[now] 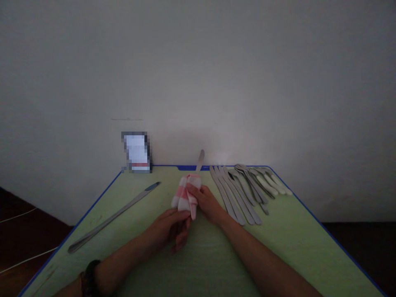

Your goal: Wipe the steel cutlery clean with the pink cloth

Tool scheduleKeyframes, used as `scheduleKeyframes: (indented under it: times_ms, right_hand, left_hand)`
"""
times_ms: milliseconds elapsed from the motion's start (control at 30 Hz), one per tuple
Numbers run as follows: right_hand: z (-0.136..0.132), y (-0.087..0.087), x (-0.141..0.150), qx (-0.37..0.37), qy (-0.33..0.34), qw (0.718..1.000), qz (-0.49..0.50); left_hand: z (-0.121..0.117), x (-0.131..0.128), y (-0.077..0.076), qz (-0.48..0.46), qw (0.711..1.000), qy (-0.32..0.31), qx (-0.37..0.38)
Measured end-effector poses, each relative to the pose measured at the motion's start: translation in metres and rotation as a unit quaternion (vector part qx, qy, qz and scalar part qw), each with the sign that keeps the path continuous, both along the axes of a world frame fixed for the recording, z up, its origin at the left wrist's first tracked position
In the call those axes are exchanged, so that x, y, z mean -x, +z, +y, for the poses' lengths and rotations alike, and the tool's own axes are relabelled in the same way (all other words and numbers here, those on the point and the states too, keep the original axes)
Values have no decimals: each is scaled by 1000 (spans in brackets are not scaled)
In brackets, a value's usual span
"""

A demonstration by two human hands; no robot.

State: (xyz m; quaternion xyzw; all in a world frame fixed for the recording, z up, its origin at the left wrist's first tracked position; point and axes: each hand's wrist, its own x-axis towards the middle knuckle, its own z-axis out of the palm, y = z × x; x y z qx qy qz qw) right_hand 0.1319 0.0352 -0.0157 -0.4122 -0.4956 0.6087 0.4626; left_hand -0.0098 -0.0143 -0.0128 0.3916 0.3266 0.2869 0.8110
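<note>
Nearest you, a dark bracelet (90,277) sits on your L wrist. Out to the L, a long metal utensil (114,218) lies diag. on the green tabletop (148,276), wide end toward you, shiny tip away. Mid-table, your L hand (169,226) grips the lower end of a pink/white cloth (183,197), thumb on top, fingers curled below. Just beyond, your R hand (210,203) grasps the cloth's R side, thumb pressed over the folds. The knife (200,160) sticks up out of the cloth's far end, blade pointing at the wall; its handle's hidden, so can't tell how it's held inside. R of your hands, a row of metal knives (231,197), then assorted cutlery (252,185), some w/ white handles (268,185). At the far L edge stands a pixelated lit screen (137,150); behind it, the plain gray wall (198,74).
</note>
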Motion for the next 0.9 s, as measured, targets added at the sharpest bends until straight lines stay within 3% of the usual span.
scheduleKeyframes:
  times_ms: [100,200,333,433,733,833,900]
  right_hand:
    - [-1,0,1,2,-7,1000,6]
    - [0,-1,3,46,-34,994,95]
    - [6,1,4,92,-93,963,234]
    - [9,2,4,108,-115,946,285]
    - [1,-3,5,42,-59,991,116]
    - [-2,-1,4,33,-58,993,99]
    - [-2,1,4,48,-59,990,121]
  left_hand:
    - [1,0,1,3,1000,9,7]
    - [1,2,2,-2,1000,-2,-4]
    - [-2,7,2,26,994,-70,-77]
    - [-4,7,0,51,990,-74,-105]
    - [-4,-8,2,85,995,38,-22]
    - [-4,-7,2,94,994,30,-43]
    - [-5,-3,2,104,991,-8,-80]
